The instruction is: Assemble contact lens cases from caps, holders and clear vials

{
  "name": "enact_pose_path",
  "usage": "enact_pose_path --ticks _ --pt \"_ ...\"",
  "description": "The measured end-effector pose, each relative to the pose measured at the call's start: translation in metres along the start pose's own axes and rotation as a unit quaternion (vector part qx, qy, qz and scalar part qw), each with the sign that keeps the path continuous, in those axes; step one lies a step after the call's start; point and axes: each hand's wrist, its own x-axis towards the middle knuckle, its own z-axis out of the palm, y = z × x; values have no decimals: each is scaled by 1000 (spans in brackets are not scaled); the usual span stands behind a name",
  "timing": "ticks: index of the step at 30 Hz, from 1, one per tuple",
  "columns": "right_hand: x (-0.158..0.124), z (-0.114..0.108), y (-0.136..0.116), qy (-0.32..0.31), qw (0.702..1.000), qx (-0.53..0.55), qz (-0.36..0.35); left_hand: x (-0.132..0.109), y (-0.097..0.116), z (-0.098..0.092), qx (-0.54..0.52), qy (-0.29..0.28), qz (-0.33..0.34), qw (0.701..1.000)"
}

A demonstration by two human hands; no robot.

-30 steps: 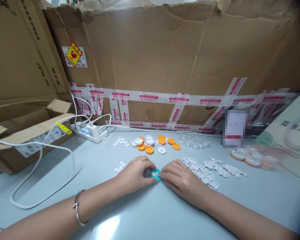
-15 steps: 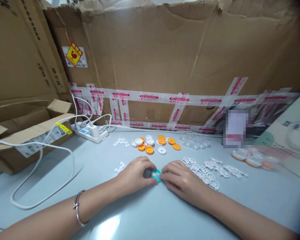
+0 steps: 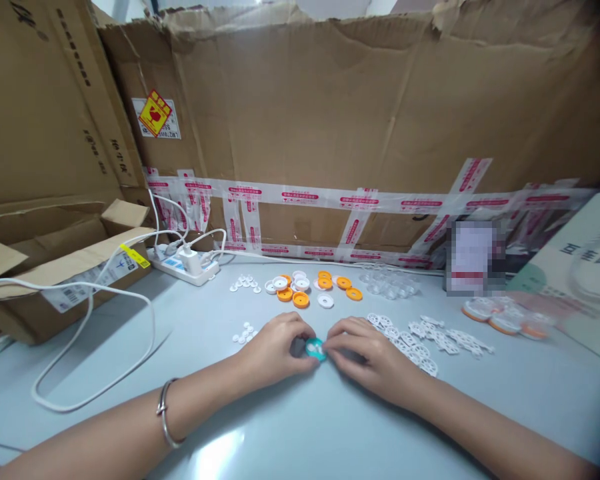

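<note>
A small round teal piece [image 3: 315, 349] with white parts inside sits low over the table, between my two hands. My left hand [image 3: 280, 347] grips its left side between thumb and fingers. From the right, my right hand [image 3: 367, 353] reaches its bent fingertips to the teal piece's right edge; whether they pinch a tiny part there is hidden. Behind my hands lie orange round pieces [image 3: 301, 300] and white ring pieces [image 3: 325, 301]. White spoked pieces [image 3: 427, 366] are spread beside my right hand, and small white discs [image 3: 247, 327] lie near my left hand.
At the left are an open cardboard box [image 3: 10, 313], a looped white cable [image 3: 153, 327] and a power strip [image 3: 193, 267]. Clear plastic pieces [image 3: 390, 283] lie at the back. Stacked orange-rimmed pieces [image 3: 505, 320] sit right. A large carton [image 3: 300, 107] walls the back.
The view has shifted slightly. My right fingers have changed their bend a little at the teal piece's edge, while my left hand keeps its hold.
</note>
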Motion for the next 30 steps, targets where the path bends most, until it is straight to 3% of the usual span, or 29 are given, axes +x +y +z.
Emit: enact_pose_path --ticks 5,15,23,30 --pt "10 -8 11 68 997 28 35 -2 -2 2 1 4 6 1000" --pt "66 17 35 2 994 -112 21 -3 -3 2 6 6 16 1000" --pt "71 24 37 -6 994 -111 15 -3 -3 4 -3 15 19 1000" --pt "85 18 51 28 993 -90 67 -5 -1 3 0 15 19 1000"
